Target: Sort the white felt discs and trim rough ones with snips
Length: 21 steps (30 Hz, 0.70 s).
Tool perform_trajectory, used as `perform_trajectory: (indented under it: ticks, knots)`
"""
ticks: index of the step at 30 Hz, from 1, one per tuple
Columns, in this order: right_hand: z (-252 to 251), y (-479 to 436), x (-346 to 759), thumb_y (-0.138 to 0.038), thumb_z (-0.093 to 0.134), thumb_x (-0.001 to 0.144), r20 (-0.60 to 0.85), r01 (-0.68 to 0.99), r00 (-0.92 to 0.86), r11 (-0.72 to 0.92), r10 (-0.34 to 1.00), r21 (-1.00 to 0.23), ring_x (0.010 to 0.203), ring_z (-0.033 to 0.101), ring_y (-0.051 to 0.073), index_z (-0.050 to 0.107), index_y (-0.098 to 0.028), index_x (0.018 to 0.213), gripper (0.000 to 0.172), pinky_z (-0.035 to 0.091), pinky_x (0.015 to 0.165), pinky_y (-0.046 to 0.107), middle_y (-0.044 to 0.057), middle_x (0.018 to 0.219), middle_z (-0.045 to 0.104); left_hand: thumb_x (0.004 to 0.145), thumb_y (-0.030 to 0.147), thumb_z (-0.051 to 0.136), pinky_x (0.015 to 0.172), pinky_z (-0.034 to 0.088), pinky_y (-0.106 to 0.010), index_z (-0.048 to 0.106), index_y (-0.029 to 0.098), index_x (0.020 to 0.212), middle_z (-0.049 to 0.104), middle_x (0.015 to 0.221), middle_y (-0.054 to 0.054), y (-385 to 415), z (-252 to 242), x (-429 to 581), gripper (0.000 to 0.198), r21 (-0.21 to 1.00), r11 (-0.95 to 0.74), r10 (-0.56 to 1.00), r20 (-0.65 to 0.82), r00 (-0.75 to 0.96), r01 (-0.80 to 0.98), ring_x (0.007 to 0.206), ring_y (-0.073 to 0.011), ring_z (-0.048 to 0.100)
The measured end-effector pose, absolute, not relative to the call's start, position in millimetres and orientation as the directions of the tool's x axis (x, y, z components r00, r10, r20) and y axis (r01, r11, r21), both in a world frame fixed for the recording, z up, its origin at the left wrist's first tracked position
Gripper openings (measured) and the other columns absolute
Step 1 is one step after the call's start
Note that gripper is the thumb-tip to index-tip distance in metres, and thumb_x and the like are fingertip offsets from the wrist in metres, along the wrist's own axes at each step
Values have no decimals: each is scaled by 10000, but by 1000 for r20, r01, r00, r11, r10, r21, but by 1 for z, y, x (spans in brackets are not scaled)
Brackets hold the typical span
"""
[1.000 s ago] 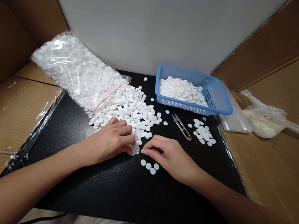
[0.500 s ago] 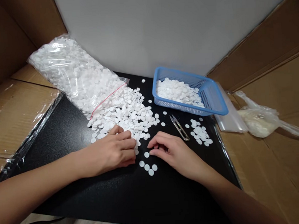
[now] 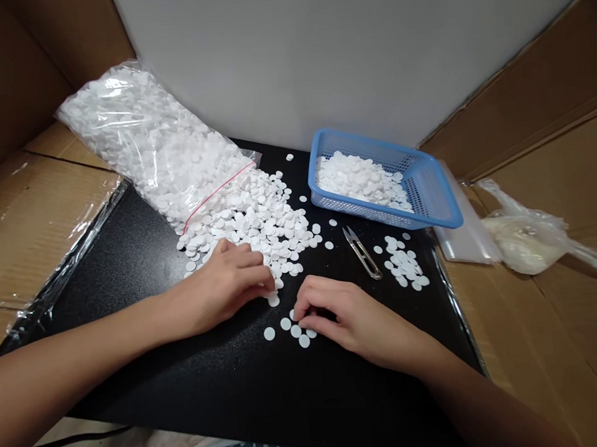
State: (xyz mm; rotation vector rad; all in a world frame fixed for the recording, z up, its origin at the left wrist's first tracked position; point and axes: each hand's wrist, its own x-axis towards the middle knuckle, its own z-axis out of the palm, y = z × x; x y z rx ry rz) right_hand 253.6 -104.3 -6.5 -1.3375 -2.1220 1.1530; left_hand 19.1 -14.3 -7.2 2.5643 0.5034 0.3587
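Observation:
My left hand [image 3: 226, 280] rests at the near edge of a heap of small white discs [image 3: 263, 219], fingers curled down. Its fingertips are at a white disc [image 3: 273, 299] on the heap's edge; whether they grip it is hidden. My right hand [image 3: 340, 314] is bent with thumb and fingertips close together, over a small group of loose discs [image 3: 296, 331] on the black tabletop [image 3: 227, 394]. The fingers partly cover some of these discs, and I cannot make out what is between them. One single disc [image 3: 269, 334] lies left of the group.
A clear bag [image 3: 138, 138] of white discs spills onto the table at the back left. Behind my right hand are a blue basket [image 3: 388, 215] holding discs, thread snips [image 3: 363, 253] and another disc cluster [image 3: 405, 264]. Plastic bags [image 3: 524, 242] lie on cardboard at the right.
My right hand has come nearer, over the loose group of discs. My left hand has lifted its curled fingers slightly farther back. A single disc now shows left of the group.

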Motion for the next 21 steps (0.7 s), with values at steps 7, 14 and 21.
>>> perform_trajectory:
  ticks: [7, 14, 21]
  knots:
    - [-9, -108, 248, -95, 566, 953, -67, 586, -402, 200, 913, -785, 878, 633, 155, 683, -209, 950, 163, 498, 775, 267, 28, 957, 641, 970, 135, 551, 817, 332, -318, 671, 215, 928, 636, 889, -1, 4, 0, 11, 150, 607, -716, 484, 75, 872, 345, 865, -175, 569]
    - [-13, -112, 231, -157, 634, 942, -37, 556, -409, 217, 912, -802, 722, 587, 122, 640, -199, 883, 73, 450, 639, 224, -7, 823, 607, 896, 171, 705, 850, 291, -324, 664, 203, 891, 636, 863, 21, 4, 7, 11, 52, 581, -747, 364, -52, 930, 324, 906, -180, 581]
    - [-29, -106, 212, -194, 686, 895, 87, 703, -258, 249, 962, -666, 572, 457, 95, 581, -194, 912, 106, 383, 543, 245, -6, 872, 570, 853, 140, 741, 837, 272, -329, 645, 184, 892, 632, 859, 8, 2, 5, 11, 112, 484, -806, 377, -26, 926, 341, 879, -194, 563]
